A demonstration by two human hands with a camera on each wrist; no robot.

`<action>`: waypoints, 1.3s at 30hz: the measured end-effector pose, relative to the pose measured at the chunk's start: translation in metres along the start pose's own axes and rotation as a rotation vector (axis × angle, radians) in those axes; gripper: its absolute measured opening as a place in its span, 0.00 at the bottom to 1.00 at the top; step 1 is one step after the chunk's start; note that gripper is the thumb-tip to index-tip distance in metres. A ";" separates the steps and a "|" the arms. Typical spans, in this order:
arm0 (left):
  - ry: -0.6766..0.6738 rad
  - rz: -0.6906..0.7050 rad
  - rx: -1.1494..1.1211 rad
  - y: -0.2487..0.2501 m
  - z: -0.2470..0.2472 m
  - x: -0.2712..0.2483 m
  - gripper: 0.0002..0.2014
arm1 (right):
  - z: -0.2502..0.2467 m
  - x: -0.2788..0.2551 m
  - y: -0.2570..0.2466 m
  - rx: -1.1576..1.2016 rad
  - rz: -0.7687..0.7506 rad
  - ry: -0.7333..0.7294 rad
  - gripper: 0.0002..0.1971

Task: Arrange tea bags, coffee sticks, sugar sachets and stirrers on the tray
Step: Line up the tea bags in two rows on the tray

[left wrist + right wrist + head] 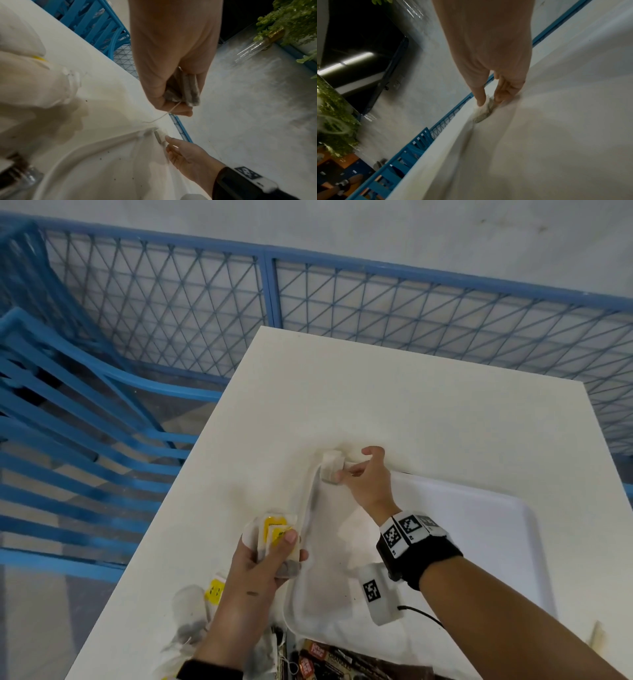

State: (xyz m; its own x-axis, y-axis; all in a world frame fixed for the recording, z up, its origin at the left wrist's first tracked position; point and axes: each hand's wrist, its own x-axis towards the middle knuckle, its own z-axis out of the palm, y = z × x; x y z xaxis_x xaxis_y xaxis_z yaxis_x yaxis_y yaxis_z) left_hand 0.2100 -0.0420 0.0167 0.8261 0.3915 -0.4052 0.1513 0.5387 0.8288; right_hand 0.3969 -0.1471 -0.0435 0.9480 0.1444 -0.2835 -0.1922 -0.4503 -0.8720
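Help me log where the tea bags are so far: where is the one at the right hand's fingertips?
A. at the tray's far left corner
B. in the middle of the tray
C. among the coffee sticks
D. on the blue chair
A: the right hand pinches a tea bag at the far left corner of the white tray.

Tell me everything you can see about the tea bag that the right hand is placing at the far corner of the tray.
The tea bag is a small, pale, papery pouch with darker contents showing through as grey. It stands on edge in the far left corner of the white tray, against the raised rim. The right hand pinches it between thumb and fingertips. No tag or string on it is visible. It lies apart from the stack of tea bags that the left hand holds.
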 end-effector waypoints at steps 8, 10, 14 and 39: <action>0.027 0.042 0.037 0.002 0.010 0.000 0.07 | -0.021 -0.088 -0.032 0.289 -0.025 -0.467 0.13; 0.004 0.064 0.076 0.004 0.013 -0.001 0.10 | -0.025 -0.110 -0.033 0.340 -0.029 -0.613 0.12; -0.009 0.103 0.121 0.009 0.023 -0.005 0.14 | -0.024 -0.127 -0.026 0.282 -0.074 -0.652 0.10; 0.039 -0.051 -0.126 0.014 -0.004 0.005 0.14 | -0.034 -0.036 0.004 0.658 0.229 -0.226 0.09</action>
State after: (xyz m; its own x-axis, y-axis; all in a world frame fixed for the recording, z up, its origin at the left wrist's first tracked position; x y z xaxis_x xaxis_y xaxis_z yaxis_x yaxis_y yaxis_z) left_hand 0.2143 -0.0297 0.0247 0.7970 0.3885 -0.4624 0.1210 0.6474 0.7525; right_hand 0.3709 -0.1844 -0.0231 0.8040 0.3208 -0.5006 -0.5590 0.1209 -0.8203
